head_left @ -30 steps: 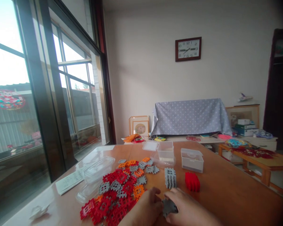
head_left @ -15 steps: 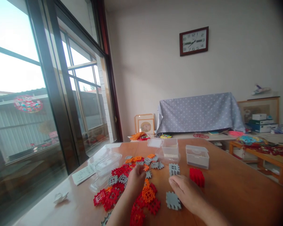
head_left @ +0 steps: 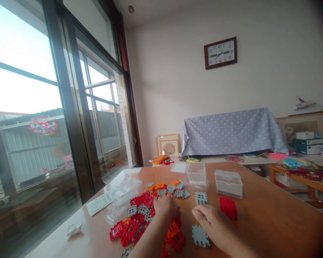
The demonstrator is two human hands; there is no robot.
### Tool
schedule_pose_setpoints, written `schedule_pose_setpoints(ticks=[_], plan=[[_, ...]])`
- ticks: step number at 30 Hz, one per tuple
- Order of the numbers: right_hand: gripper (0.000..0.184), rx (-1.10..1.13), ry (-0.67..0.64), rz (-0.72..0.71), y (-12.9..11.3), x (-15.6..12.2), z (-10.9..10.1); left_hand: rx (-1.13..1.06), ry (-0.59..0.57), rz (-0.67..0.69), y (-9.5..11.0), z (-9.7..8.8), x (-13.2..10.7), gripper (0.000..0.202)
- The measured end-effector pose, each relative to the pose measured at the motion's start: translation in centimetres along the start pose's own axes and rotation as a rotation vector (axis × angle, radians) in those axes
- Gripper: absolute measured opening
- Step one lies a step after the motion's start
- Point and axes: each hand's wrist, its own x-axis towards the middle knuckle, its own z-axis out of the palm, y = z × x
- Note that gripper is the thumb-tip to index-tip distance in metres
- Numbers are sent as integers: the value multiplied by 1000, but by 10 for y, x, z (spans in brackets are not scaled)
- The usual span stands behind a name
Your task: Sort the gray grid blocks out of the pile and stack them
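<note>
My left hand [head_left: 165, 208] rests fingers-down on a heap of interlocking plastic waffle blocks [head_left: 140, 222] in red, orange and grey, on a wooden table [head_left: 266, 222]. Whether it grips a piece is hidden. My right hand [head_left: 212, 224] lies relaxed on the table, empty. Its fingertips sit just beside a single grey waffle block [head_left: 200, 235]. Farther ahead stand a short stack of grey blocks [head_left: 201, 197] and a stack of red blocks [head_left: 228, 208].
A lidded clear box [head_left: 228, 184] and an open clear box [head_left: 196, 173] stand at the table's far side. Clear plastic trays [head_left: 123, 193] and a paper sheet [head_left: 99, 203] lie to the left, with crumpled tissue [head_left: 74, 230] near the window-side edge.
The grey block once held between my hands now lies on the table beside my right hand. My left hand has moved onto the heap, and the view has turned slightly.
</note>
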Motion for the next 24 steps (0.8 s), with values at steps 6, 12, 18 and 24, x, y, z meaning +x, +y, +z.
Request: schedule_pose_setpoints(ticks=[6,12,18,24], plan=[[49,19,7,0,4,1,2,29,-8,0,2,6,7,37],[46,43,6,4,-2,0,-4,-90,18,42,3,-1,-1,17],[37,187,58,43,0,2,-2,-452,40,70,3,-8,-14,21],[59,254,63,74,-3,0,-6,-1288,-208,16,2,7,-35,42]])
